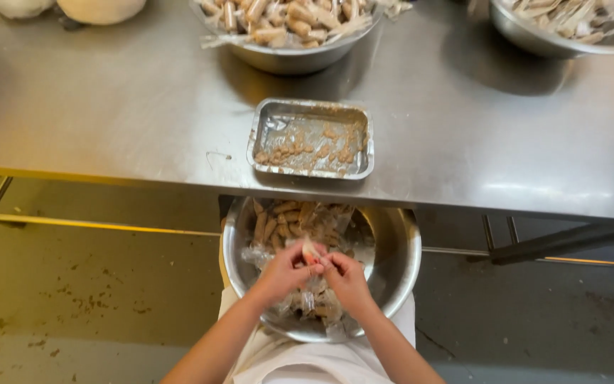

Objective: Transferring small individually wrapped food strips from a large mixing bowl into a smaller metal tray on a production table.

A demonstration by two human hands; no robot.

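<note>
Smeared metal tray [312, 114] on steel table [108, 107]

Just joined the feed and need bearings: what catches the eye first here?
Both hands, left hand and right hand, pinch a small wrapped piece over a steel bowl of wrapped brown sticks in the person's lap. On the steel table ahead sits a rectangular metal tray with brown crumbs, with two fuller bowls beyond.

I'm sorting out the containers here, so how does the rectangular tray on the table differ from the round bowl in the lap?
The rectangular tray is shallow and flat-sided; the round bowl is deep and curved. The tray holds only a thin scatter of brown bits; the bowl is heaped with wrapped brown pieces, with both hands over it. Both are shiny metal.
</note>
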